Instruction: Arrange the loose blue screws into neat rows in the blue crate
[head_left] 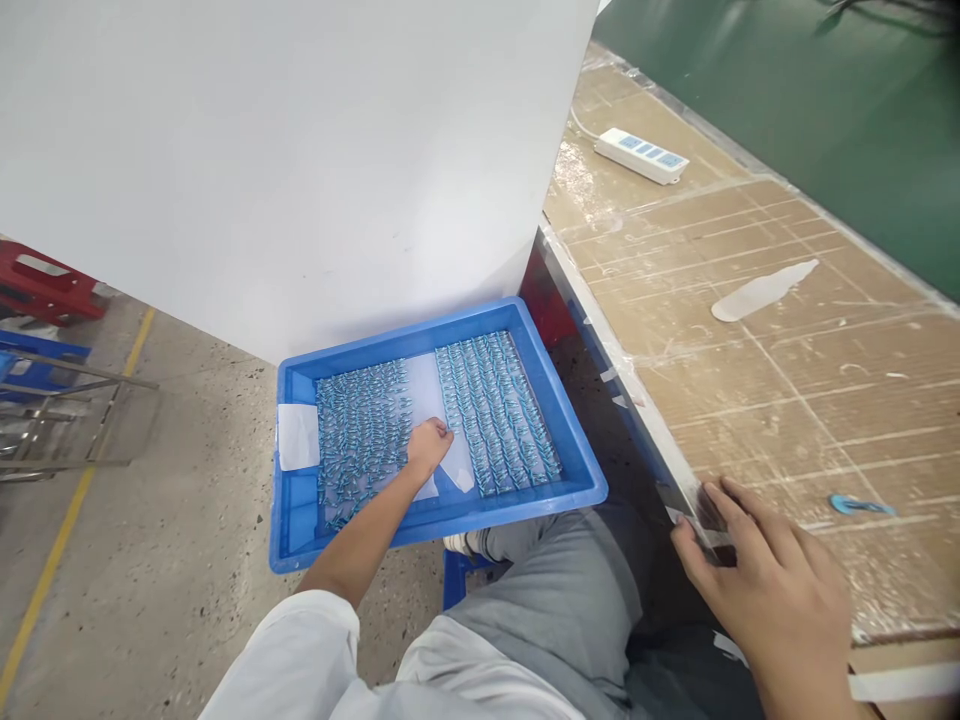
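My left hand (429, 446) reaches into the blue plastic tray (442, 525), its thumb and forefinger pinched together. A tiny blue piece seems to show at the fingertips, too small to name closely. To the left of this hand lie many small shiny blue pieces (364, 415), loosely lined up at the top and jumbled at the bottom. On its right, similar blue pieces (499, 410) stand in neat slanted rows. A pale strip (427, 385) divides the two groups. My right hand (776, 580) rests at the worktable's edge (697, 510), fingers apart and holding nothing.
The cardboard-covered worktable (750, 400) bears a white power strip (641, 155), a pale flat scrap (763, 290) and a small blue object (861, 505). A white panel (300, 150) stands behind the tray. A metal frame (67, 420) and a red plastic item (45, 285) are at left.
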